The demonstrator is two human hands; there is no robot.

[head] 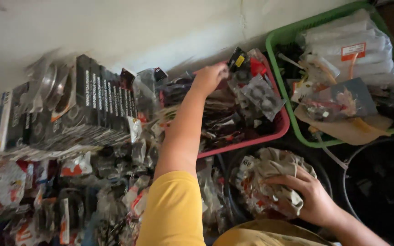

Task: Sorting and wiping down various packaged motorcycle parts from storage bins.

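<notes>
My left hand [209,78] reaches far forward into the red basket [282,124] and grips a small black packet with a yellow label [238,60] at its far edge. The basket holds several clear and dark packets of small parts. My right hand [310,195] rests close to me on a crumpled bundle of grey cloth and plastic bags [265,175], fingers spread over its right side. My yellow sleeve [174,209] fills the lower middle.
A green basket [292,32] at the right holds white wrapped rolls and bagged parts. A row of black upright boxes [101,98] stands at the left by the white wall. Many small bagged parts [69,200] lie heaped at lower left. A dark round tub [379,182] sits at lower right.
</notes>
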